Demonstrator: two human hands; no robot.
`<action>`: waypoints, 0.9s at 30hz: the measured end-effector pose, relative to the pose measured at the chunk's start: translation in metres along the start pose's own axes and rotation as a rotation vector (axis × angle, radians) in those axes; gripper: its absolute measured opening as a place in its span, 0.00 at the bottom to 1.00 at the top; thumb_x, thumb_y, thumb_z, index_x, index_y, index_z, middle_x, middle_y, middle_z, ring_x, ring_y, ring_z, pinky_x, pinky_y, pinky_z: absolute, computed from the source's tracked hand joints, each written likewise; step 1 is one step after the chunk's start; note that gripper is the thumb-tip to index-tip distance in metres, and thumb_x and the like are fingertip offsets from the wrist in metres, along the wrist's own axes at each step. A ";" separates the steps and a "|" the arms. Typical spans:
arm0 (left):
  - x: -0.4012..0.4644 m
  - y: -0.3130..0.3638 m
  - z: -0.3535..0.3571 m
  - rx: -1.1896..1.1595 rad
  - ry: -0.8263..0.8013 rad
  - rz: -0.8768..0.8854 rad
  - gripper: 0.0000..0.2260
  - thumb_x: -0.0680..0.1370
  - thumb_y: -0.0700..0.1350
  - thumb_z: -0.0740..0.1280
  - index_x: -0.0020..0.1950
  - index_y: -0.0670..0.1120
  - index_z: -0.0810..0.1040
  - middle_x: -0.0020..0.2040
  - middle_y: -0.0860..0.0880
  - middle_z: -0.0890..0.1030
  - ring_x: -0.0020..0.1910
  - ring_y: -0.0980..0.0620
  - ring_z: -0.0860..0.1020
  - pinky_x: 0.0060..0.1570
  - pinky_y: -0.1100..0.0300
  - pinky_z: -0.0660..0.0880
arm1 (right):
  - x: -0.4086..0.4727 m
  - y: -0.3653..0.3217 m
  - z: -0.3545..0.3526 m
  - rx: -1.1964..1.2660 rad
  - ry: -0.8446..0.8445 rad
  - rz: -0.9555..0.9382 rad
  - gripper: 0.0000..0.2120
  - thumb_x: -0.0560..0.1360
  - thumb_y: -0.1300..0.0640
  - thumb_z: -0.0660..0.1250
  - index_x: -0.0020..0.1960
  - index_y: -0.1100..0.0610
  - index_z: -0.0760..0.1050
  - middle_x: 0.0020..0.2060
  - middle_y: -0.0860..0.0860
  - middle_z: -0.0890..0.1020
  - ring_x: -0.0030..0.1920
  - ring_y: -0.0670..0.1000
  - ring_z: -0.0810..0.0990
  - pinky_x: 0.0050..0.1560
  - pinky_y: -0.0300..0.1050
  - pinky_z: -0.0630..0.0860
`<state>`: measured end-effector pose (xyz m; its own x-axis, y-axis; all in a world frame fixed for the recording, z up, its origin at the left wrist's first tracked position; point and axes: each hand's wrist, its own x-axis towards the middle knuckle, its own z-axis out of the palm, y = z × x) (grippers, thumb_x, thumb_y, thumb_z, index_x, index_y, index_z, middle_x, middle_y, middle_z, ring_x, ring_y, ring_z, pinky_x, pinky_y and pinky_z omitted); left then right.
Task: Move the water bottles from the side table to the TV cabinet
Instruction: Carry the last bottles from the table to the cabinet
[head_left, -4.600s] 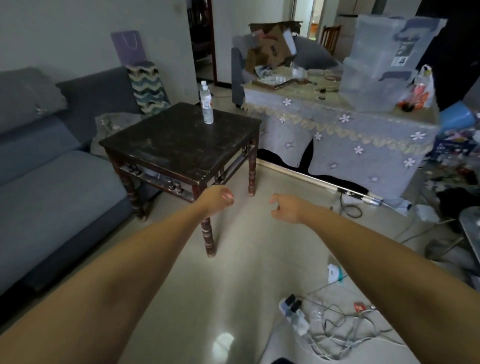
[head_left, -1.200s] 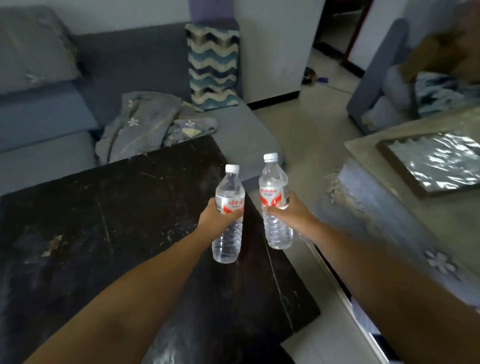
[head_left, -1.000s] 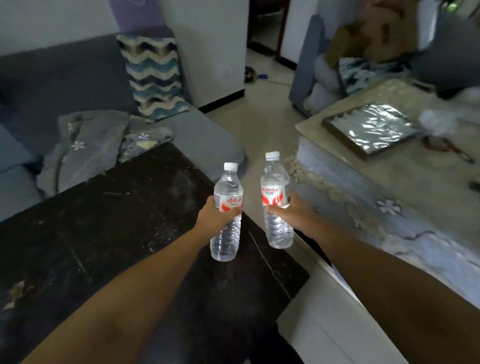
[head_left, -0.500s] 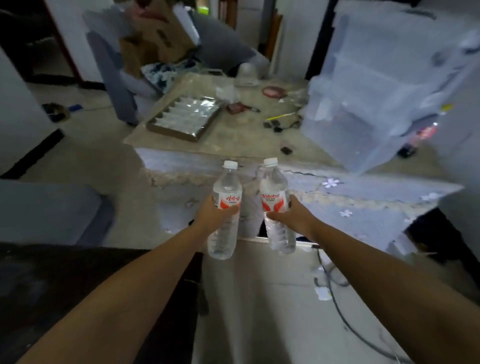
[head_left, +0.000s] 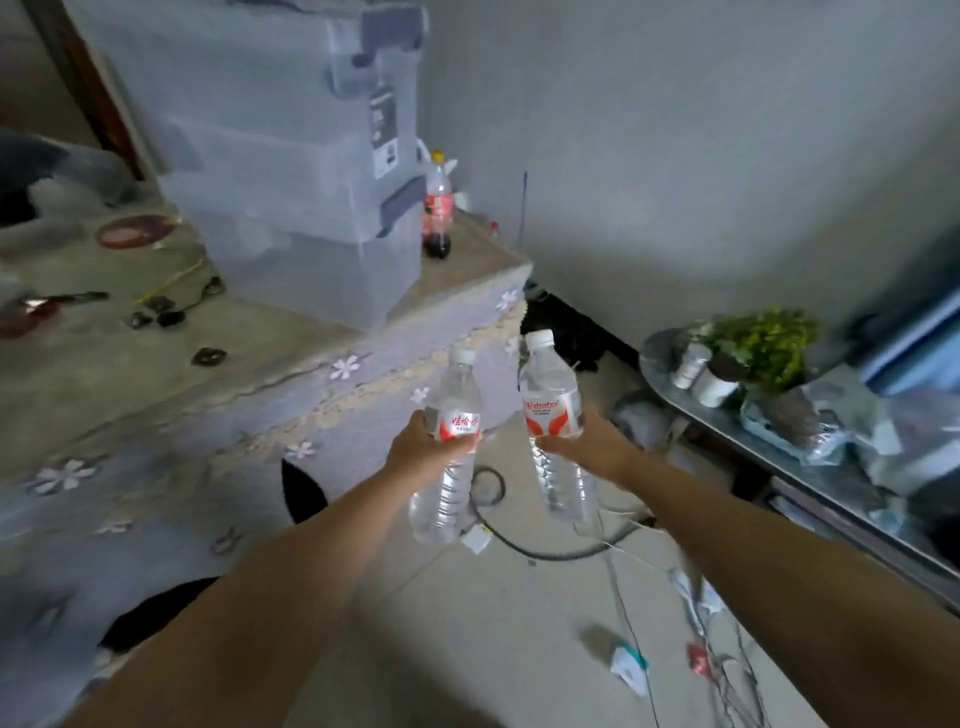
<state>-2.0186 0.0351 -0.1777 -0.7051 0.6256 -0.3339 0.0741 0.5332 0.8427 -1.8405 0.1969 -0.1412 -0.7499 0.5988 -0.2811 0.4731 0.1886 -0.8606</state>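
Here your left hand (head_left: 423, 451) is wrapped around the left bottle (head_left: 447, 452) just under its red-and-white label, thumb across the front, so the white cap stands above your knuckles and the clear lower half hangs below them. Your right hand (head_left: 589, 447) grips the right bottle (head_left: 558, 426) the same way, fingers curled round the body below the label. Both bottles are held roughly upright in the air, side by side and near each other but not touching, the right one tipped a little with its cap leaning toward the left one. Beyond and to the left of your left hand runs a table (head_left: 130, 364) under a grey flowered cloth, with stacked clear bins (head_left: 291, 171) on it and a cola bottle (head_left: 437, 213) just beside the bins at the far corner; small dark bits lie on the cloth farther left, too blurred to name. Off to the right of your right hand, well apart from it, is the cabinet (head_left: 831, 499), a low shiny surface carrying a potted plant (head_left: 763, 345), small white jars and crumpled plastic. Below both hands the pale floor (head_left: 467, 623) is strewn with cables (head_left: 545, 545) and small scraps.
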 end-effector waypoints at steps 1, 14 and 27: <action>0.005 0.010 0.014 0.025 -0.032 0.025 0.23 0.66 0.58 0.75 0.55 0.49 0.75 0.49 0.50 0.82 0.49 0.49 0.81 0.50 0.56 0.76 | -0.005 0.007 -0.013 0.014 0.039 0.017 0.21 0.70 0.58 0.75 0.61 0.55 0.74 0.49 0.48 0.82 0.54 0.50 0.82 0.51 0.36 0.79; 0.021 0.117 0.219 0.231 -0.681 0.318 0.21 0.63 0.58 0.76 0.52 0.52 0.78 0.46 0.52 0.84 0.45 0.52 0.82 0.45 0.60 0.76 | -0.151 0.096 -0.106 0.308 0.777 0.438 0.31 0.69 0.56 0.76 0.68 0.57 0.67 0.59 0.55 0.80 0.60 0.56 0.79 0.65 0.56 0.74; -0.089 0.118 0.331 0.386 -1.251 0.540 0.13 0.66 0.53 0.76 0.46 0.55 0.76 0.44 0.54 0.82 0.48 0.50 0.81 0.48 0.55 0.76 | -0.306 0.125 -0.046 0.549 1.244 0.582 0.22 0.72 0.61 0.72 0.64 0.60 0.70 0.55 0.58 0.80 0.56 0.57 0.80 0.57 0.50 0.78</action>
<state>-1.7137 0.2306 -0.1881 0.5378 0.7749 -0.3321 0.4587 0.0616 0.8864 -1.5305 0.0732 -0.1435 0.4825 0.8059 -0.3431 0.1187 -0.4482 -0.8860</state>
